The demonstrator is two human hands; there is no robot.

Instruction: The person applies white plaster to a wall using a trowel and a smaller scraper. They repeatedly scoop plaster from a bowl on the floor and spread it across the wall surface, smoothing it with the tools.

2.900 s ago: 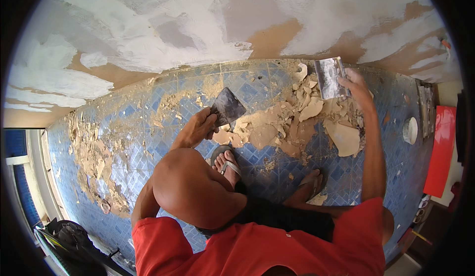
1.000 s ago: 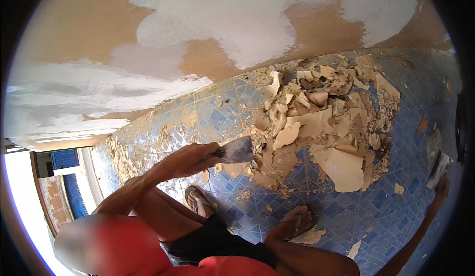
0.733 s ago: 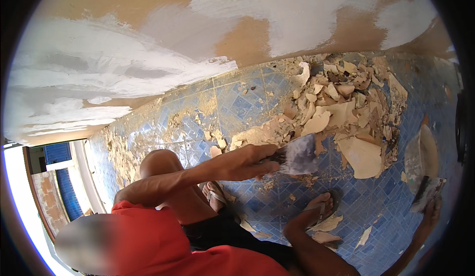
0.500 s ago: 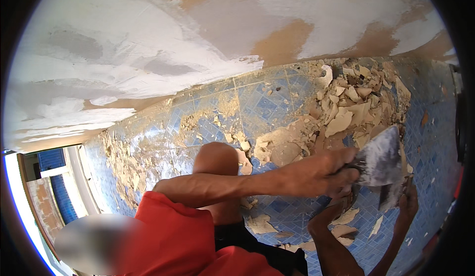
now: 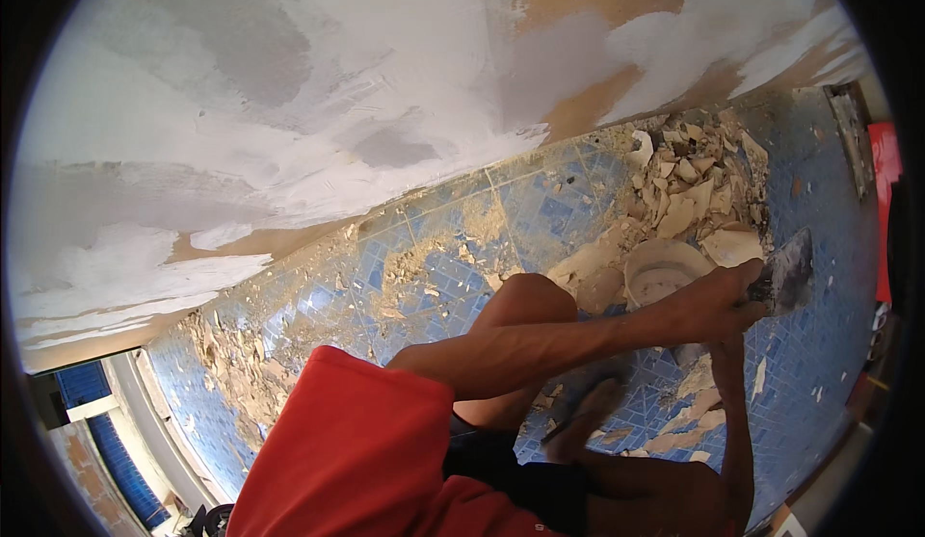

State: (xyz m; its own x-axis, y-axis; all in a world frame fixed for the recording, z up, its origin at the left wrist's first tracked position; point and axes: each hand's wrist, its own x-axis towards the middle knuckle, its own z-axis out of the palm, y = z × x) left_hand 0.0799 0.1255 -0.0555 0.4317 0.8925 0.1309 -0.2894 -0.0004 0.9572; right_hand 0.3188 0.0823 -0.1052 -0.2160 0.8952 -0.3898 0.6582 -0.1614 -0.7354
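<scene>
Here's the left hand (image 5: 725, 303), reaching right across the body at the end of a bare arm, fingers wrapped around the handle of a putty knife (image 5: 790, 272). That grip is closed and looks firm, the broad grey blade poking out beyond the knuckles, tilted, above the blue tiled floor (image 5: 540, 211). Right behind it comes the right forearm (image 5: 738, 431), rising from the lower edge, but its hand is almost wholly tucked behind the left one; whether that grip is open or closed, I can't tell. A greyish patch shows just beside the wrist, perhaps a second blade, too blurred to call.

And the round pale tub (image 5: 665, 253)! It sits on the floor between the left arm and the heap of broken flakes (image 5: 689, 185), its near side covered by that forearm. Up top, the wall (image 5: 241, 209) wears white and grey patches over bare tan.

So which step is this? My reading: patching the wall, at the stage of handling filler between coats, both hands brought together near the tub. The next move seems to call for a steady left wrist, a flat blade edge, and care to keep grit from the floor out of the filler.
</scene>
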